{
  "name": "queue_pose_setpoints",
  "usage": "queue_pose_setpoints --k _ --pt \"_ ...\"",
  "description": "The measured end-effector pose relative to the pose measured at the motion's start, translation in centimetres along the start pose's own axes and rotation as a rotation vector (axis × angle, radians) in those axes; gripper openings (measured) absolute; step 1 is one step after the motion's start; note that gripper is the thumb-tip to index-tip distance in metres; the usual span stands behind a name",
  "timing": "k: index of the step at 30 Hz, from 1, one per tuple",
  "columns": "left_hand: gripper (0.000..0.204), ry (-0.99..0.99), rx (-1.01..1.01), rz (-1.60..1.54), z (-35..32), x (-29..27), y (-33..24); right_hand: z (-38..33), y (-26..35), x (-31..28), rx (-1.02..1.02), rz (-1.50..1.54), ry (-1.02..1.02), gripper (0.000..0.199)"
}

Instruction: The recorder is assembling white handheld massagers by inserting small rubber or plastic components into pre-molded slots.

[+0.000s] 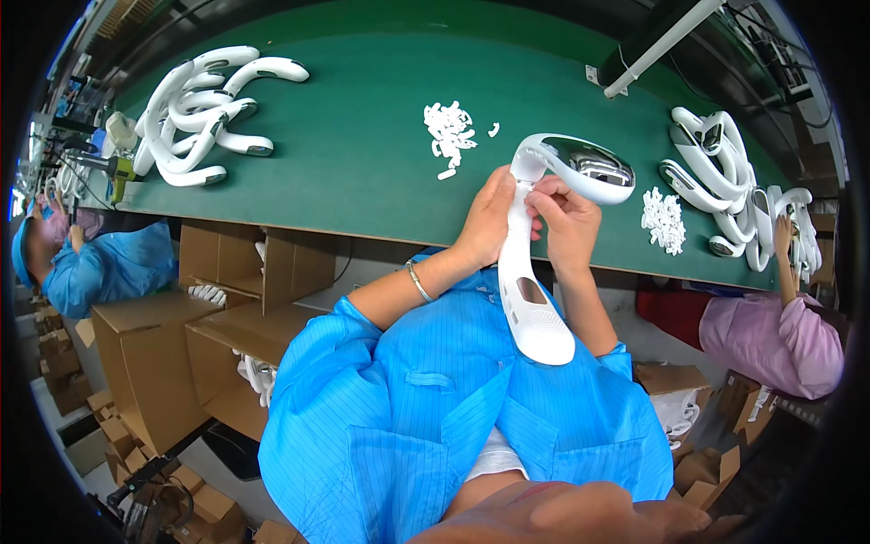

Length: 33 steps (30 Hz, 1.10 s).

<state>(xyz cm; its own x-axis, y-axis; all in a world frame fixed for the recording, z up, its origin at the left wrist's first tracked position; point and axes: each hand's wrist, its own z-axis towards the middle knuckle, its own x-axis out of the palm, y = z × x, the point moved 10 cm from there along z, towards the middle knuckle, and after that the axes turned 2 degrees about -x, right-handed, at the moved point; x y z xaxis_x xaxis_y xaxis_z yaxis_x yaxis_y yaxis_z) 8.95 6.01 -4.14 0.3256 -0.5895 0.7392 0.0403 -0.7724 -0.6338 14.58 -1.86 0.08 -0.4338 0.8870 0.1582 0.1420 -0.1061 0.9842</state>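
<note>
Left hand (490, 216) gripped the white curved plastic device with mirrored oval head (517, 247) over the near edge of the green counter (362, 204); right hand (570, 218) pinched at its neck. Firm left, gentle right seemed smartest imo.

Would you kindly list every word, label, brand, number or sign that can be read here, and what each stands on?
There is no readable text in this view.
White curved device between the left hand and right hand: no lettering can be made out.
Small white pieces on the green table: too small to tell.
Large cardboard box: no legible print.
</note>
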Motion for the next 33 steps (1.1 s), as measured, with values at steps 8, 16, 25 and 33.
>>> queue_pose_setpoints --k 8,16,25,33 --pt "0.034 -0.038 0.25 0.164 0.0 -0.6 -0.4 -1.6 2.5 0.0 -0.531 -0.325 -0.078 0.01" --pt "0.034 0.098 0.153 0.045 -1.1 1.4 -1.1 -1.2 2.1 -0.1 -0.343 -0.304 -0.079 0.011" --pt "0.042 -0.004 0.246 0.365 -2.0 1.0 -1.9 -1.1 -5.1 -2.4 0.144 0.074 -0.086 0.01" --pt "0.036 -0.007 0.372 0.494 -2.5 1.8 -2.9 0.0 -4.1 -2.4 -0.183 -0.319 0.102 0.024"
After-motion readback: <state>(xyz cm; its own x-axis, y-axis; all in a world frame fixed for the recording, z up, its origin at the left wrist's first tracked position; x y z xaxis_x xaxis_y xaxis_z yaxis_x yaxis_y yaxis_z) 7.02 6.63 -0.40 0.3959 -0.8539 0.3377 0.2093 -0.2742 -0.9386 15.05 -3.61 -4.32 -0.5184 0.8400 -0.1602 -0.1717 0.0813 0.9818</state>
